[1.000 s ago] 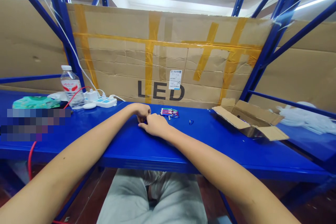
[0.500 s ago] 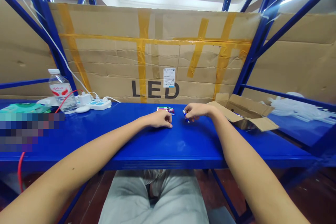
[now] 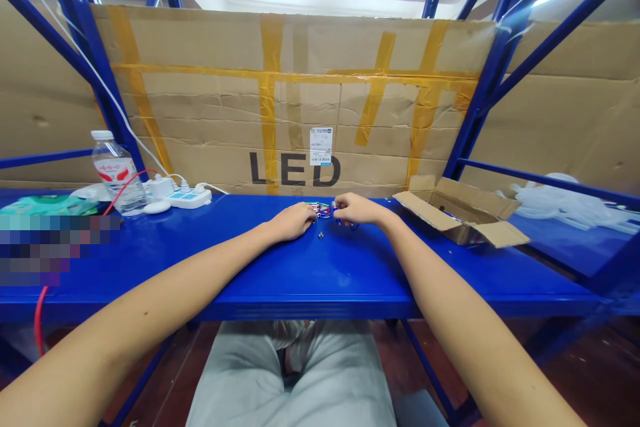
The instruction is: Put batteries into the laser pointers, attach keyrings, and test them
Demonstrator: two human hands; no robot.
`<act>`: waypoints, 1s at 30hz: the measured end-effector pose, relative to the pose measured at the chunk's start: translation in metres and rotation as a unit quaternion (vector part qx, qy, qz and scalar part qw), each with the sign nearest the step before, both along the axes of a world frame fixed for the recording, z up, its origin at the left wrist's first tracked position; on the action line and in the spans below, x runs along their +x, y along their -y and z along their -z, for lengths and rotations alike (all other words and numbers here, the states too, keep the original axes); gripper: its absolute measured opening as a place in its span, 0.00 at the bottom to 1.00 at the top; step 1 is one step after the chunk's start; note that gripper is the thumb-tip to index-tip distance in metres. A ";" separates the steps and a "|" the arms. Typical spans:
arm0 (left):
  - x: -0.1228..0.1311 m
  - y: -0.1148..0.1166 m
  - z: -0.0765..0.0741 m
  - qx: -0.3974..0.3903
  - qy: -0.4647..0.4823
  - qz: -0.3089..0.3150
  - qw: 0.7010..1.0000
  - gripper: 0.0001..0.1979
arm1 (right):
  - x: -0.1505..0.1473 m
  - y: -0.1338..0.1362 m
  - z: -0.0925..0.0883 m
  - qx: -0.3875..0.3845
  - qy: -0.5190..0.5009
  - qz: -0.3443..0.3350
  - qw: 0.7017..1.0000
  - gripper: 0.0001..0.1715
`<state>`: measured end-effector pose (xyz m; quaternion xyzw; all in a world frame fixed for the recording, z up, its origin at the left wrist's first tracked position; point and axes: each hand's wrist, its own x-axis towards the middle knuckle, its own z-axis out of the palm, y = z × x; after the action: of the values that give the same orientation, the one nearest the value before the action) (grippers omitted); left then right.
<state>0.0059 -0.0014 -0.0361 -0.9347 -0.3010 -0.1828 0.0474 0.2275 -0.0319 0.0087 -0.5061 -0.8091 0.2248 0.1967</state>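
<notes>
A row of slim, shiny coloured sticks point(image 3: 324, 209) lies on the blue table, between my two hands. My left hand point(image 3: 294, 221) rests at its left end, fingers curled and pressed against the sticks; they hide that end. Close on the right, my right hand point(image 3: 359, 208) is closed in a pinch on a small blue piece point(image 3: 336, 211) with a pale end, mostly covered by the fingers. A tiny silvery part point(image 3: 321, 235) lies on the table in front of the sticks, too small to name.
An open cardboard box point(image 3: 463, 213) stands to the right, with white plastic wrapping point(image 3: 560, 197) beyond it. On the left are a water bottle point(image 3: 117, 173), a power strip point(image 3: 193, 197) and a green packet point(image 3: 55, 204). A large cardboard panel point(image 3: 220, 120) closes off the back.
My left hand has drawn back left and now touches the sticks' left end. The silvery part shows near where it was. My right hand has moved left, closer to the sticks, with the blue piece.
</notes>
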 end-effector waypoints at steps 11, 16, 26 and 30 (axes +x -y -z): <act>-0.018 0.007 -0.002 -0.064 0.052 0.003 0.997 0.13 | -0.008 0.004 0.007 -0.026 -0.013 -0.032 0.999 0.05; -0.018 0.002 -0.003 -0.093 0.038 -0.013 0.995 0.09 | -0.015 0.000 0.015 -0.031 -0.051 -0.039 0.997 0.09; -0.013 0.016 -0.015 -0.060 0.079 -0.055 0.993 0.03 | -0.023 -0.006 0.026 -0.010 -0.059 -0.068 0.996 0.12; -0.005 0.023 -0.017 0.002 0.167 0.007 0.986 0.05 | -0.027 -0.004 0.025 -0.012 -0.069 -0.086 0.994 0.17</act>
<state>0.0013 -0.0249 -0.0187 -0.8930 -0.2979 -0.3373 -0.0030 0.2007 -0.0282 -0.0166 -0.4207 -0.8313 0.2846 0.2258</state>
